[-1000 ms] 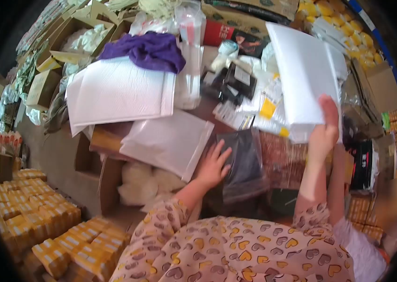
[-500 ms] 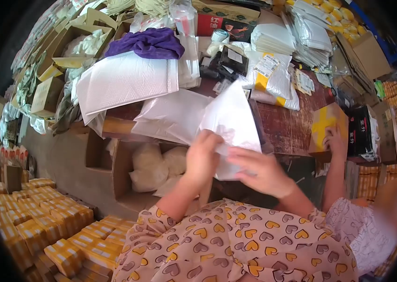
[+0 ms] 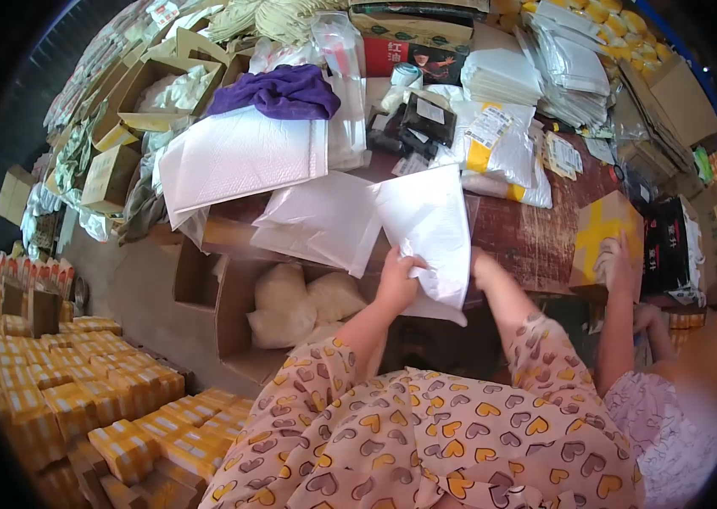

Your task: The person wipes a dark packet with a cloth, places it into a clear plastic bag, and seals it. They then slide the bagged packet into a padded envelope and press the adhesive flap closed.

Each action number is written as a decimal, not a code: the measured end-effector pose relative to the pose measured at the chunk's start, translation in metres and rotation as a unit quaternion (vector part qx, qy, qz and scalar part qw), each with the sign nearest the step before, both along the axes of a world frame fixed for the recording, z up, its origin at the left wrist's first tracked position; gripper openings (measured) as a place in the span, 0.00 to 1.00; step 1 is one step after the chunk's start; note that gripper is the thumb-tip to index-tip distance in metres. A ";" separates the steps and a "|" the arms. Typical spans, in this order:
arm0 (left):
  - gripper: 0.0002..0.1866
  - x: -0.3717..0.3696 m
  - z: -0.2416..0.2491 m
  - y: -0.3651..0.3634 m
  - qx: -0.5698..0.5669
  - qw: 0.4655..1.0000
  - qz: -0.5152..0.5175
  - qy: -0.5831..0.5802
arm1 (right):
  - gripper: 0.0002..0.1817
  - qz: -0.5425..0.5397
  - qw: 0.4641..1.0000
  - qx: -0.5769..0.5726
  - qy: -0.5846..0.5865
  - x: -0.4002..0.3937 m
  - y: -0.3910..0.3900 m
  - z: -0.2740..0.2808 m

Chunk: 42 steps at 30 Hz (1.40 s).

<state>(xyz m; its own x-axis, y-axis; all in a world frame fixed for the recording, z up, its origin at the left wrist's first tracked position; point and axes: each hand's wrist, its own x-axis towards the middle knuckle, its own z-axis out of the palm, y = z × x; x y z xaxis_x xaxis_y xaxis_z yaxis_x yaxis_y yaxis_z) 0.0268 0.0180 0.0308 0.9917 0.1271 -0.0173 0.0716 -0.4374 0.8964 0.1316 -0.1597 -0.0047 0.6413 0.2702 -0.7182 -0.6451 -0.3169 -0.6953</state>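
A white padded mailer (image 3: 428, 222) is held up in front of me at the table's near edge. My left hand (image 3: 399, 280) is closed on its lower left side, thumb over the front face. At the mailer's right edge is my right hand (image 3: 485, 270), its fingers mostly hidden behind the mailer, so I cannot see what they grip. Left of the held mailer, another white mailer (image 3: 324, 216) lies on the table. Beyond that sits a stack of larger white padded mailers (image 3: 244, 157) with a purple cloth (image 3: 278, 92) on top.
Labelled white parcels (image 3: 494, 144) and black packages (image 3: 422, 119) lie farther back on the red table (image 3: 519, 246). To the right, a co-worker's hand (image 3: 613, 261) touches a taped carton (image 3: 596, 229). An open carton (image 3: 235, 314) with pale bags stands below; yellow boxes (image 3: 121, 399) fill the floor at left.
My right hand has moved from the mailer's lower front to its right edge, partly behind it. My left hand has shifted slightly right, and the mailer now stands more squarely toward me.
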 end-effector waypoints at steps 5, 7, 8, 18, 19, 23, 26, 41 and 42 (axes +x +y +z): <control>0.16 0.006 0.028 0.021 0.055 0.996 -0.061 -0.022 | 0.20 -0.190 0.955 0.213 0.081 -0.043 0.009 -0.015; 0.16 0.013 0.080 0.033 0.158 0.984 -0.038 -0.073 | 0.21 -0.226 0.946 0.231 -0.010 -0.072 -0.004 0.019; 0.16 0.017 0.110 0.039 0.202 0.975 0.005 -0.094 | 0.22 -0.236 0.944 0.229 -0.032 -0.087 -0.020 0.040; 0.16 0.070 0.168 0.036 0.512 0.847 -0.109 -0.088 | 0.37 -0.110 0.938 0.317 -0.086 -0.159 -0.102 0.194; 0.17 0.069 0.168 0.026 0.508 0.847 -0.131 -0.080 | 0.37 -0.095 0.941 0.316 -0.075 -0.159 -0.085 0.210; 0.14 0.067 0.169 0.009 0.388 0.901 -0.148 -0.126 | 0.35 0.019 0.955 0.297 0.000 -0.148 -0.054 0.205; 0.17 0.056 0.178 0.016 0.272 0.939 -0.153 -0.146 | 0.34 0.043 0.945 0.322 0.029 -0.146 -0.054 0.197; 0.15 -0.030 0.164 0.032 0.399 0.897 -0.047 -0.184 | 0.34 -0.053 0.945 0.290 -0.144 -0.169 -0.034 0.178; 0.12 -0.041 0.162 0.028 0.329 0.939 -0.006 -0.101 | 0.35 -0.041 0.945 0.290 -0.144 -0.170 -0.031 0.171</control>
